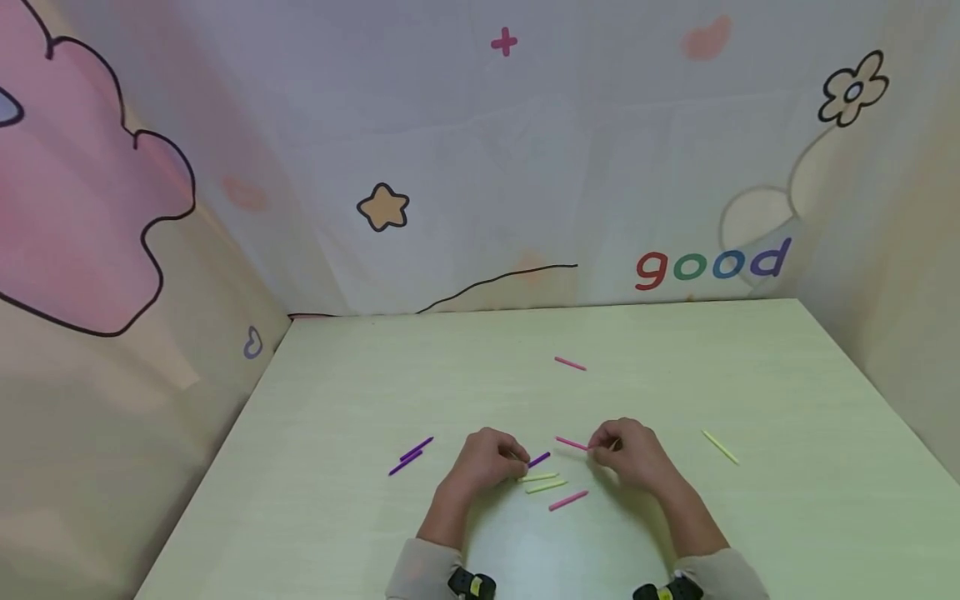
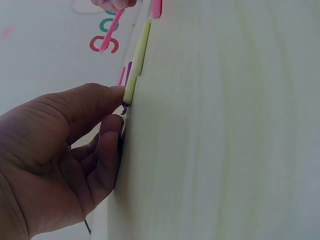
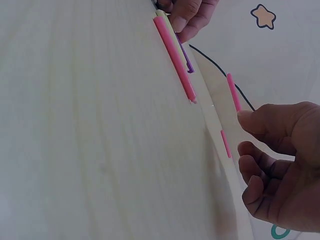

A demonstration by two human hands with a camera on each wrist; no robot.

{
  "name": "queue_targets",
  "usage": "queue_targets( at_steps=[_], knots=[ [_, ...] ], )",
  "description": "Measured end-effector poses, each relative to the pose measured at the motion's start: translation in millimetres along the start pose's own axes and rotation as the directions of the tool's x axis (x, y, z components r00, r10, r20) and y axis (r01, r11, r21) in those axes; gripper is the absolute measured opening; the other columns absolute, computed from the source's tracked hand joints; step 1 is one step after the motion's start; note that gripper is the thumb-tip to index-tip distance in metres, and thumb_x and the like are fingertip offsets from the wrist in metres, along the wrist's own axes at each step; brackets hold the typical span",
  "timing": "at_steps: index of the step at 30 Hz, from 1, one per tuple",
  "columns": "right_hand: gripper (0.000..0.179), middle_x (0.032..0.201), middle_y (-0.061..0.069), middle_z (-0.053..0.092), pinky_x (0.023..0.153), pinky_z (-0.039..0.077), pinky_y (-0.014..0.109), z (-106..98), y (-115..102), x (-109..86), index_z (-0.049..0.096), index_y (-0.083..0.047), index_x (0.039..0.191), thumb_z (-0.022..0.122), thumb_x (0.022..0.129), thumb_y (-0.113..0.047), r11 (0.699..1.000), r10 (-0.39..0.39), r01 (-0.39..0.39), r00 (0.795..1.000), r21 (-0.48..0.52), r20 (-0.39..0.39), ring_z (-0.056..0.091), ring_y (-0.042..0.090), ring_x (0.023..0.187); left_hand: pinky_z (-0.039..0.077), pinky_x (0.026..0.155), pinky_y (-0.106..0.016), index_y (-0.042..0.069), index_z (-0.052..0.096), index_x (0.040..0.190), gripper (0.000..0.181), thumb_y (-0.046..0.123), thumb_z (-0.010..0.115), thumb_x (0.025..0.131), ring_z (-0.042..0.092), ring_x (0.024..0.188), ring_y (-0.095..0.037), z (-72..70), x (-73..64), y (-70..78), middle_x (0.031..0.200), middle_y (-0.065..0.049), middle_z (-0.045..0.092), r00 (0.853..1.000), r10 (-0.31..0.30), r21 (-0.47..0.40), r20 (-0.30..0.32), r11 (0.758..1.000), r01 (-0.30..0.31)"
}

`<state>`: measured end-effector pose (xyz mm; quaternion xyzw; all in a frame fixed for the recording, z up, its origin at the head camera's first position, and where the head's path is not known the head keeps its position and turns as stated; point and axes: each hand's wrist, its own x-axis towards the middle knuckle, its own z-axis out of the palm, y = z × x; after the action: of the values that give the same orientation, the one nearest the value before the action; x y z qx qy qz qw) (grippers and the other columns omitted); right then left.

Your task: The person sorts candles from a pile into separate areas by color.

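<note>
My right hand [image 1: 633, 452] pinches one end of a pink stick [image 1: 572, 443] between thumb and finger; the right wrist view shows this pink stick [image 3: 233, 92] raised off the table. Low at the tabletop, my left hand [image 1: 489, 458] has thumb and finger at the end of a purple stick [image 1: 539, 459], pinching it. A bit of purple shows between those fingertips in the left wrist view, beside a yellow-green stick [image 2: 136, 75]. Two yellow-green sticks [image 1: 546, 487] lie just in front of the purple one, the nearer end of one touching or close to my left fingertips. Another pink stick [image 1: 568, 501] lies in front of them.
Two purple sticks [image 1: 411, 455] lie side by side to the left. One pink stick [image 1: 570, 363] lies farther back, and a yellow-green stick [image 1: 721, 447] lies to the right. Patterned cloth walls [image 1: 465, 150] border the pale table [image 1: 337, 375] at the back and sides.
</note>
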<state>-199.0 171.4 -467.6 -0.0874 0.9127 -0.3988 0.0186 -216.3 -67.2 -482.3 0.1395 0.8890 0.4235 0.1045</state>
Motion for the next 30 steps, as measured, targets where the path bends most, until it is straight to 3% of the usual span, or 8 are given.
queue_targets(
  at_steps=[11, 18, 30],
  knots=[
    [0.005, 0.077, 0.000, 0.054, 0.065, 0.042, 0.034, -11.6, 13.7, 8.5, 0.066, -0.007, 0.077, 0.067, 0.080, -0.004, 0.999, -0.034, 0.034, 0.999, -0.004, 0.007, 0.050, 0.018, 0.073, 0.041, 0.053, -0.024, 0.009, 0.074, 0.080, 0.011, 0.002, 0.075, 0.072, 0.049, 0.061, -0.009, -8.4, -4.3, -2.8, 0.067, 0.007, 0.059, 0.999, 0.015, 0.042, 0.031, 0.999, -0.016],
    [0.004, 0.077, 0.000, 0.056, 0.063, 0.041, 0.032, -16.6, 21.6, 20.7, 0.066, -0.005, 0.080, 0.065, 0.083, -0.004, 0.998, -0.043, 0.042, 0.999, 0.037, 0.032, 0.048, 0.018, 0.072, 0.040, 0.057, -0.026, 0.014, 0.074, 0.078, 0.008, 0.008, 0.075, 0.073, 0.049, 0.063, -0.008, -13.0, -9.2, -2.9, 0.065, 0.010, 0.057, 1.000, 0.012, 0.147, -0.027, 0.989, -0.008],
    [0.004, 0.078, 0.002, 0.059, 0.059, 0.042, 0.033, -25.9, 36.5, 41.9, 0.066, -0.002, 0.085, 0.063, 0.085, -0.005, 0.994, -0.009, 0.005, 0.999, 0.107, 0.040, 0.049, 0.020, 0.072, 0.039, 0.060, -0.028, 0.018, 0.074, 0.083, 0.017, 0.013, 0.082, 0.068, 0.048, 0.068, -0.011, -13.5, -3.5, -9.8, 0.071, 0.006, 0.055, 0.998, -0.050, 0.090, 0.027, 0.995, 0.047]
  ],
)
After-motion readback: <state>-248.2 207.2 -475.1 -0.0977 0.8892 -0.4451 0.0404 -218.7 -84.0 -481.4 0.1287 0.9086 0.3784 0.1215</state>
